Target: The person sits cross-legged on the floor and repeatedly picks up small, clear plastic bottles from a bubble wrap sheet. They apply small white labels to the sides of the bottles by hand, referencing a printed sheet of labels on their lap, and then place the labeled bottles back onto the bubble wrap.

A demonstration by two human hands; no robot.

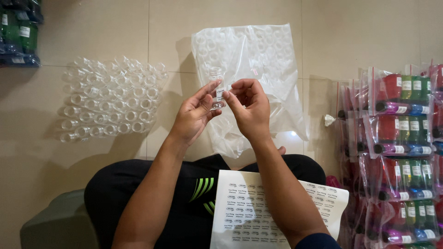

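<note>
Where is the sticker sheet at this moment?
In the head view, the sticker sheet lies low and centre-right across the person's lap, under the right forearm, left of the bagged coloured bottles.

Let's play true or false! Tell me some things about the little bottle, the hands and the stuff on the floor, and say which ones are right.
1. The left hand holds a small clear bottle. True.
2. The right hand rests flat on the floor. False: it is raised, with its fingertips at the bottle's side, where a small sticker shows.
3. A sheet of stickers lies on the person's lap. True.
4. The empty clear bottles on the floor are to the person's right. False: they lie in rows to the left.
5. The packs of coloured bottles are stacked at the right. True.
6. The big plastic bag is black. False: it is see-through.
</note>
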